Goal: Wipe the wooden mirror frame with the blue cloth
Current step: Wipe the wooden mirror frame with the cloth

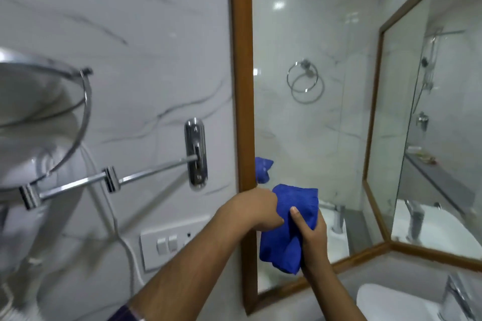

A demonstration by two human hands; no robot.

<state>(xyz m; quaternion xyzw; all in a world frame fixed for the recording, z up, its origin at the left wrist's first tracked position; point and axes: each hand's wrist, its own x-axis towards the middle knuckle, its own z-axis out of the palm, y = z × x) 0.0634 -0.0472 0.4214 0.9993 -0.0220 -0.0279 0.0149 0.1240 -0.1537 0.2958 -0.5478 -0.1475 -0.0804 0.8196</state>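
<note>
1. The marble-patterned wall (146,34) fills the left half of your view, white with grey veins.
2. The mirror (313,138) hangs to its right, and the glass reflects a towel ring, a shower fitting and a second framed mirror.
3. The wooden mirror frame (243,86) runs as a brown vertical strip down the mirror's left edge, then turns along the bottom edge below your hands.
4. A round chrome magnifying mirror (39,91) sits at far left on an extending arm (146,173) fixed to a chrome wall bracket (196,154) just beside the frame.
5. A white washbasin (396,305) with a chrome tap (456,294) occupies the lower right corner.
6. The blue cloth (289,232) is bunched between your two hands, in front of the lower left part of the glass and just right of the frame's vertical strip. A blue patch above it on the glass appears to be its reflection.
7. Your left hand (258,208) is clenched on the cloth's upper left portion, right at the frame's inner edge.
8. Your right hand (311,234) grips the cloth's right side, thumb pressed across the fabric.
9. A white switch plate (167,242) sits low on the wall, left of your left forearm.
</note>
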